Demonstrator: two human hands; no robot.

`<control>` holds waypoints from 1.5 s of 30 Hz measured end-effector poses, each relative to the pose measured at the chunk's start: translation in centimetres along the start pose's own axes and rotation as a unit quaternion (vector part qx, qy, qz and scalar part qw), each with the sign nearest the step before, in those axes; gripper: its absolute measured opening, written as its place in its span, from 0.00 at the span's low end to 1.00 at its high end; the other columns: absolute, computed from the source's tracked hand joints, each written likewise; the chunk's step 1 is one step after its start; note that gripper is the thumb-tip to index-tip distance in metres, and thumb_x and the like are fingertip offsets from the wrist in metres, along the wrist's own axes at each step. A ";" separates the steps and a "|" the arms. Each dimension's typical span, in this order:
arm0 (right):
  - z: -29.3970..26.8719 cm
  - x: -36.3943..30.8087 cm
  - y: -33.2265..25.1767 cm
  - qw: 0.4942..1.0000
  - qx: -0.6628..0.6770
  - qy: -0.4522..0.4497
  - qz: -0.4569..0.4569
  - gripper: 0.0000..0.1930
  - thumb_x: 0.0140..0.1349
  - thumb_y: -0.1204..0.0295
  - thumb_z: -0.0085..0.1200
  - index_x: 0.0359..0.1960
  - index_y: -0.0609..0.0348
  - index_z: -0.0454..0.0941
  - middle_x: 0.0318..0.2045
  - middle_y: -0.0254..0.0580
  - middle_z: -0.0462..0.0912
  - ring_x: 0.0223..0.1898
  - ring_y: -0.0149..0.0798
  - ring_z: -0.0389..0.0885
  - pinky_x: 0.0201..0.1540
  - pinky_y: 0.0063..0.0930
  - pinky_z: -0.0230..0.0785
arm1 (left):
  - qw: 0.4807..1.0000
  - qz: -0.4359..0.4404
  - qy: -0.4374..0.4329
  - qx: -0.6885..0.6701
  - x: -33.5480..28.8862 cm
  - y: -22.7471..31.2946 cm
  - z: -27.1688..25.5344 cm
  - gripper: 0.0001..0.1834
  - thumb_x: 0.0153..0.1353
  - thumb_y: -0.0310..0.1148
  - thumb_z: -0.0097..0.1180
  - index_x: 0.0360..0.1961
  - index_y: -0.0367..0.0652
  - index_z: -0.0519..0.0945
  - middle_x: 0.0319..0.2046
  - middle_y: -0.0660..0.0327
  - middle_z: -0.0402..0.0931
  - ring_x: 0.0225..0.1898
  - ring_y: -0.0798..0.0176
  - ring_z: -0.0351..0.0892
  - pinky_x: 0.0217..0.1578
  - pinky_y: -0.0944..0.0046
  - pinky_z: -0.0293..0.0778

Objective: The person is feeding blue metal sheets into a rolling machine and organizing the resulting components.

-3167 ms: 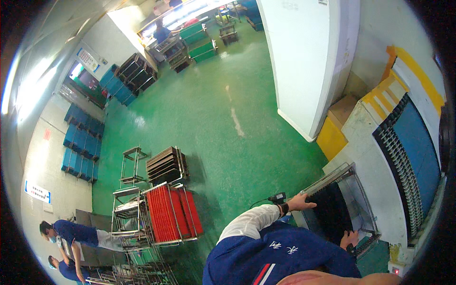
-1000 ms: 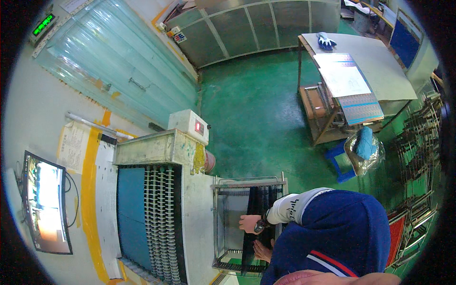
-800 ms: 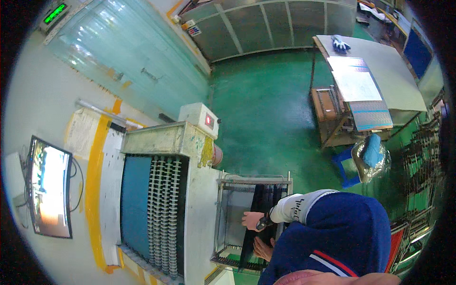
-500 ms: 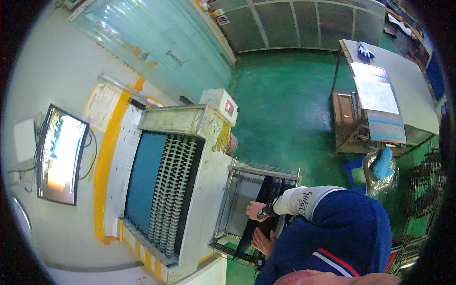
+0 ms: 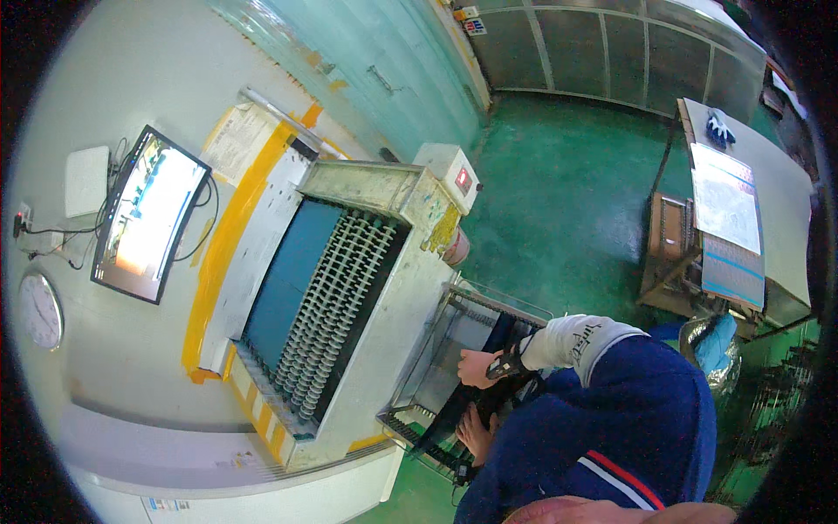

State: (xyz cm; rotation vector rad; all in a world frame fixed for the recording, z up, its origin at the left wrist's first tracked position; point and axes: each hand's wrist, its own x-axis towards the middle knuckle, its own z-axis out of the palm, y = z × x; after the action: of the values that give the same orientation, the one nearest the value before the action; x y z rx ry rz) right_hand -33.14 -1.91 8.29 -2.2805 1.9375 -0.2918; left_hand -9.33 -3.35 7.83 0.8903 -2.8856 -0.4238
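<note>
A large off-white machine [image 5: 375, 341] with rows of pale rollers [image 5: 336, 301] slants across the middle; the view has swung further left since a second ago, though the work seems to stay in one place. Just to the machine's right stands a metal rack [image 5: 400, 423] with notched rails. In it stand thin black panels [image 5: 449, 410], plain and dark, long edges showing, leaning slightly; how many is hard to tell. The right hand [image 5: 476, 368] and left hand [image 5: 476, 434], well apart about three seconds ago, are now close together over them, suggesting narrower handling. The right fingers curl at a panel's edge, their grip hidden; the left fingers spread against the panels, apparently unclamped.
</note>
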 end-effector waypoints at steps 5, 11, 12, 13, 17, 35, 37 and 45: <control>-10.8 0.5 -2.3 0.997 0.012 0.035 -0.067 0.05 0.40 0.64 0.60 0.18 0.45 0.76 0.24 0.28 0.75 0.35 0.35 0.75 0.41 0.32 0.58 | 0.997 -0.041 -0.044 -0.041 -0.4 -1.3 0.3 0.38 0.58 0.59 0.51 0.65 0.48 0.65 0.57 0.51 0.69 0.59 0.43 0.66 0.59 0.36 0.53; -11.9 3.4 -0.1 0.990 -0.001 0.124 -0.067 0.17 0.33 0.48 0.63 0.17 0.44 0.77 0.19 0.33 0.74 0.29 0.41 0.78 0.32 0.36 0.66 | 0.993 -0.012 -0.042 -0.107 0.9 -1.6 0.0 0.35 0.58 0.55 0.56 0.60 0.43 0.71 0.50 0.47 0.75 0.52 0.44 0.72 0.54 0.45 0.64; -8.5 5.1 2.0 0.987 -0.025 0.146 -0.060 0.21 0.31 0.42 0.64 0.16 0.43 0.76 0.17 0.34 0.73 0.26 0.42 0.78 0.29 0.37 0.67 | 0.979 -0.035 -0.043 -0.197 1.4 -1.3 0.0 0.33 0.58 0.52 0.58 0.58 0.41 0.72 0.48 0.47 0.75 0.51 0.44 0.73 0.52 0.47 0.65; -6.0 5.8 4.7 0.983 -0.054 0.169 -0.047 0.25 0.28 0.37 0.65 0.16 0.43 0.76 0.15 0.35 0.72 0.24 0.44 0.78 0.25 0.38 0.69 | 0.956 -0.049 -0.051 -0.284 2.3 -0.8 0.3 0.31 0.57 0.49 0.59 0.57 0.40 0.73 0.47 0.47 0.76 0.49 0.44 0.74 0.51 0.50 0.67; -18.6 5.8 0.8 0.963 0.153 0.220 0.013 0.18 0.52 0.51 0.58 0.22 0.53 0.79 0.20 0.45 0.78 0.30 0.54 0.81 0.33 0.46 0.72 | 0.910 -0.180 0.097 -0.360 -0.5 -4.1 -1.6 0.26 0.59 0.36 0.61 0.55 0.33 0.72 0.48 0.49 0.76 0.49 0.51 0.75 0.50 0.57 0.70; -10.1 14.0 5.5 0.665 0.681 0.133 0.276 0.18 0.58 0.60 0.60 0.40 0.64 0.79 0.35 0.44 0.81 0.33 0.42 0.76 0.32 0.42 0.64 | 0.464 -0.231 0.186 -0.834 -4.7 -1.8 -10.3 0.23 0.70 0.49 0.41 0.60 0.49 0.66 0.56 0.54 0.68 0.57 0.48 0.66 0.61 0.45 0.57; -10.0 14.9 4.5 0.654 0.678 0.112 0.316 0.18 0.58 0.60 0.59 0.40 0.64 0.79 0.37 0.45 0.81 0.34 0.44 0.77 0.32 0.43 0.65 | 0.414 -0.211 0.216 -0.859 -4.3 -0.7 -12.1 0.23 0.68 0.51 0.43 0.57 0.48 0.69 0.54 0.56 0.70 0.53 0.49 0.68 0.59 0.47 0.59; -15.0 15.7 4.6 0.537 0.785 0.046 0.306 0.16 0.59 0.65 0.58 0.45 0.63 0.78 0.39 0.45 0.81 0.39 0.44 0.78 0.38 0.43 0.68 | 0.376 -0.176 0.253 -0.874 -2.9 -3.7 -12.5 0.22 0.68 0.50 0.46 0.53 0.46 0.72 0.48 0.57 0.74 0.47 0.52 0.71 0.54 0.50 0.67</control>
State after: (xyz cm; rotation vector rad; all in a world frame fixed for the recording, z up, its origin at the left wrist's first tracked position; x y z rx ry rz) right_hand -38.60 -17.84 22.79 -0.3496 1.1544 -1.3065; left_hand -2.83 -7.56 18.73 0.6585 -0.4176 -1.9756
